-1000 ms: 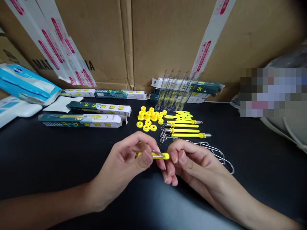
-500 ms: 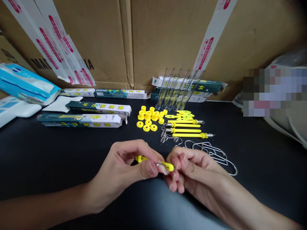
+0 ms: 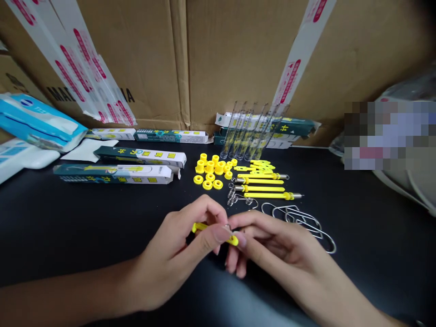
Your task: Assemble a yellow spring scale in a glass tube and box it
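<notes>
Solid yellow rings [image 3: 218, 184] on a black tabletop [image 3: 102, 227]

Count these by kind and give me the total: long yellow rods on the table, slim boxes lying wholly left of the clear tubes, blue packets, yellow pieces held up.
Long yellow rods: 4
Slim boxes: 4
Blue packet: 1
Yellow piece in the left hand, partly hidden: 1
Total: 10

Black counter [image 3: 102, 236] | far edge: clear tubes [image 3: 243, 136] stood before printed boxes [image 3: 172, 136] | toward left edge: more boxes lay | midway: yellow collars [image 3: 200, 169], yellow rods [image 3: 264, 189], springs [image 3: 230, 193] lay; wire hooks [image 3: 299, 221] nearer near edge
</notes>
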Tool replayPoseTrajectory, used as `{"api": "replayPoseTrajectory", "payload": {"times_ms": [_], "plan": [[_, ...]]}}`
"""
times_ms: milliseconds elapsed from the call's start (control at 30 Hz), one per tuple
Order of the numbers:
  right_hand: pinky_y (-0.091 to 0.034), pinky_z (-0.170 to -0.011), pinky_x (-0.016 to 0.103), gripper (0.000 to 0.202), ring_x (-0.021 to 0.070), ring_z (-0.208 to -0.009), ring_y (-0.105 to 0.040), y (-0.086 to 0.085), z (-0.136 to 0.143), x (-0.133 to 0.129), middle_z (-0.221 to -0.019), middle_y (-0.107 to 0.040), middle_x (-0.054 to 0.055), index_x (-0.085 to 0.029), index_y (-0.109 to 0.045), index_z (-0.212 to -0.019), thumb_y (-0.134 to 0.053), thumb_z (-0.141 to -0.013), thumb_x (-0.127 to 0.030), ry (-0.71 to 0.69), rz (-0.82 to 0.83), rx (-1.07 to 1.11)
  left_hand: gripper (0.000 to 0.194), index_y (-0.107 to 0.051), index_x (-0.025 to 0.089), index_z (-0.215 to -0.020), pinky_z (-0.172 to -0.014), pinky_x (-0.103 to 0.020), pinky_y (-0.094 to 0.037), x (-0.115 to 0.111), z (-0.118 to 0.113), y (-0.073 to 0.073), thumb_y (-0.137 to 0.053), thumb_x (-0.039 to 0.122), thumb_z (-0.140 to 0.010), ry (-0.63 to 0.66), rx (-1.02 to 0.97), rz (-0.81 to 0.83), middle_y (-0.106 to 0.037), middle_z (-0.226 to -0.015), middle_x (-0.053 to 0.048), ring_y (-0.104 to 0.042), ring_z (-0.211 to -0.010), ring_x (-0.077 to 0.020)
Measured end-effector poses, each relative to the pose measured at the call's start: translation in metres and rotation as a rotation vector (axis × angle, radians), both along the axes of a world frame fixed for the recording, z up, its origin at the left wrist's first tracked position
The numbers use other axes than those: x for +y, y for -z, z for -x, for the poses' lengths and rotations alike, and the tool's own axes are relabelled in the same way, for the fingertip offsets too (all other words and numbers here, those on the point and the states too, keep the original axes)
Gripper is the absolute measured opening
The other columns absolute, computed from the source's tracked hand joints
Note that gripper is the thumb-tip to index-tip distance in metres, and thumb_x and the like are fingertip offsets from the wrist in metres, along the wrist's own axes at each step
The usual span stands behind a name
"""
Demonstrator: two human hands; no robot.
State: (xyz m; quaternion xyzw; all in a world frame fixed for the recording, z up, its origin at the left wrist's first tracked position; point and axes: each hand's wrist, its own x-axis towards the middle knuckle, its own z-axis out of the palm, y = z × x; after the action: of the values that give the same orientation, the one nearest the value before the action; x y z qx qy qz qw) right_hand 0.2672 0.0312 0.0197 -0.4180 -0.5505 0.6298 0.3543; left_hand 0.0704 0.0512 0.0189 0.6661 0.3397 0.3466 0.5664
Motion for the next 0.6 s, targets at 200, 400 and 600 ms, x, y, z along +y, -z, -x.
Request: {"api": "replayPoseTrajectory", "payload": {"times_ms": [200, 400, 600], "plan": [[-0.057, -0.067, 0.025, 0.034, 0.0128, -0.063, -0.066, -0.002, 0.003, 0.0, -0.071, -0.072, 0.003, -0.017, -0.067, -0.087, -0.062, -0.097, -0.049, -0.073, 0.076, 0.015, 0.03, -0.05, 0.022, -0.089, -0.057, -0.026, -0.035, -0.003, 0.002, 0.0, -0.048, 0.05, -0.1, -0.014, 0.211, -0.282, -0.05, -0.072, 0.005, -0.046, -0.063, -0.013], [-0.057, -0.065, 0.026, 0.041, 0.0142, -0.064, -0.068, 0.0, 0.006, -0.008, -0.079, -0.072, 0.005, -0.018, -0.064, -0.085, -0.048, -0.103, -0.051, -0.108, -0.01, -0.103, 0.019, -0.04, 0.024, -0.088, -0.06, -0.028, -0.038, -0.004, -0.002, 0.0, -0.037, 0.033, -0.105, 0.014, 0.249, -0.262, -0.057, -0.063, 0.007, -0.054, -0.056, -0.0128], [-0.053, -0.058, 0.025, 0.034, 0.0126, -0.056, -0.066, 0.009, 0.01, -0.009, -0.077, -0.066, 0.002, -0.019, -0.058, -0.087, -0.037, -0.105, -0.038, -0.158, -0.086, -0.135, 0.016, -0.033, 0.026, -0.088, -0.058, -0.03, -0.038, -0.004, -0.003, 0.006, -0.041, 0.033, -0.101, 0.016, 0.248, -0.181, -0.062, -0.065, 0.004, -0.06, -0.062, -0.0177]]}}
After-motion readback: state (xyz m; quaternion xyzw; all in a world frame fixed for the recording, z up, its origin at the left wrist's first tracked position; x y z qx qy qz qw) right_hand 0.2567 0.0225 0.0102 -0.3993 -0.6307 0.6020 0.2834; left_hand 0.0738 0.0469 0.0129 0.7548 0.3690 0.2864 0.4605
